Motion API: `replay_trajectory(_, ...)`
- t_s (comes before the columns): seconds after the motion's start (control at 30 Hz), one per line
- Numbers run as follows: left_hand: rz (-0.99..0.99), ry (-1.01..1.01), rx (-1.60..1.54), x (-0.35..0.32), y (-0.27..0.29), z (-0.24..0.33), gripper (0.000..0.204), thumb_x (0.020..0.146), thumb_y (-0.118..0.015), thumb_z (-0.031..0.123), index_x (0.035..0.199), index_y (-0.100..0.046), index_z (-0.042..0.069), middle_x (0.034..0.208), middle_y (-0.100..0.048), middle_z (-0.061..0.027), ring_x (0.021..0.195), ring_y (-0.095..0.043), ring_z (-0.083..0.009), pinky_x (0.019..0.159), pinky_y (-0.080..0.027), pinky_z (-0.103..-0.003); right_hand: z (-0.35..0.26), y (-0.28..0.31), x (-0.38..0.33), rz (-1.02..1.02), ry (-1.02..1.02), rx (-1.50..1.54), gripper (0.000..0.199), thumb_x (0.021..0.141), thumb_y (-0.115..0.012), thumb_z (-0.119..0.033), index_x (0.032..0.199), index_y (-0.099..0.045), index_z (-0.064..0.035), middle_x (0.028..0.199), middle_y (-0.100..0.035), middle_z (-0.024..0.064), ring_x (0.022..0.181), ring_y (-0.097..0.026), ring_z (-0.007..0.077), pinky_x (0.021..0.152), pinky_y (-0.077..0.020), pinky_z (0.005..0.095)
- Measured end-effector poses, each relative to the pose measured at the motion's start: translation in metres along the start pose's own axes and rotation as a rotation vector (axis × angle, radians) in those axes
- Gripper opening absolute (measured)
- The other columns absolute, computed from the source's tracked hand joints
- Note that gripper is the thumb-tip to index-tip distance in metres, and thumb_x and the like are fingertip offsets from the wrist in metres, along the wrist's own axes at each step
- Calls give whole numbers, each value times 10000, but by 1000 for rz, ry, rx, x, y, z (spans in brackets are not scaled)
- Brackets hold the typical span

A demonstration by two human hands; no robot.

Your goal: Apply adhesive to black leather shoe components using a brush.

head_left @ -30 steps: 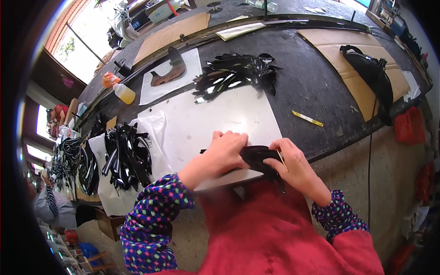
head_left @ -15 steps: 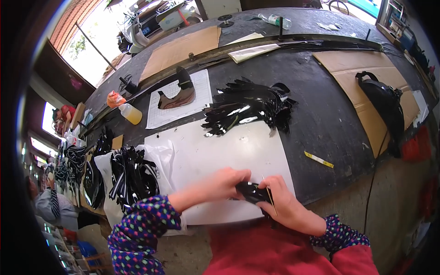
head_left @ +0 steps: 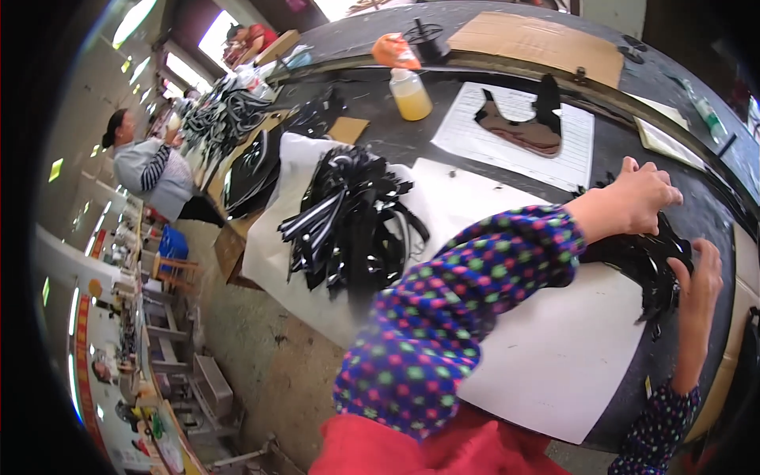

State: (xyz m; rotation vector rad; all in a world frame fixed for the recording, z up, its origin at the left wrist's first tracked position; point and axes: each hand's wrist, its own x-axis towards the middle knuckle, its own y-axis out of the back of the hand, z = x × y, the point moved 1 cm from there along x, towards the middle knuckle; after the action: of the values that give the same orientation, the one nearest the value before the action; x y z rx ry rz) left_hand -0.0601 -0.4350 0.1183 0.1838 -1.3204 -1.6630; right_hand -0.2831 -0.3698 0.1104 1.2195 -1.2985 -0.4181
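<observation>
A pile of glossy black cut pieces (head_left: 645,261) lies at the right, partly on a white board (head_left: 546,348). Over its far side reaches my left hand (head_left: 633,198), the fingers bent but apart, with no piece visible in them. Beside the pile's right edge is my right hand (head_left: 697,277), thumb and fingers spread, holding nothing I can see. Another heap of black strips (head_left: 348,222), some with pale edges, rests on white wrapping (head_left: 269,253) to the left. My left sleeve covers part of the board.
A bottle of yellow liquid (head_left: 411,96) stands beyond the board, near an orange-red crumpled item (head_left: 396,51). Brown and black cut pieces (head_left: 518,131) lie on a printed sheet (head_left: 578,162). A raised rail (head_left: 602,83) crosses the table. A person (head_left: 150,170) is at the far left.
The view has swung left. Both hands have moved from the board's near edge to the black pile. The black piece and thin stick they had are no longer visible in them.
</observation>
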Motion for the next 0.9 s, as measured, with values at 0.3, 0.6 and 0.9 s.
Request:
replay_trajectory(0.3,202,846,586,-282,201,-40,494,831,-787,323,1189,-635,19,1160,-621,-173,1137,-571,-365,968,-485,-437,-177,37,12,-370,59,800,156,1021,-506,-72,1064,-612,34,937,-660,167,844,-650,271,793,-512,336)
replay_trajectory(0.6,253,936,38,-335,212,-43,269,827,-778,137,1009,-616,22,948,-650,-101,888,-631,-217,814,-516,-355,-378,-106,17,-743,-95,1137,424,934,-720,-192,1218,-528,56,1109,-672,189,995,-674,253,852,-532,367)
replay_trajectory(0.9,548,852,-521,-348,221,-8,312,841,-786,104,1107,-627,66,826,-631,14,734,-567,-89,687,-484,-251,-407,-139,-2,-382,-226,1693,452,892,-773,-115,1250,-531,18,1157,-658,79,1016,-637,141,858,-519,264)
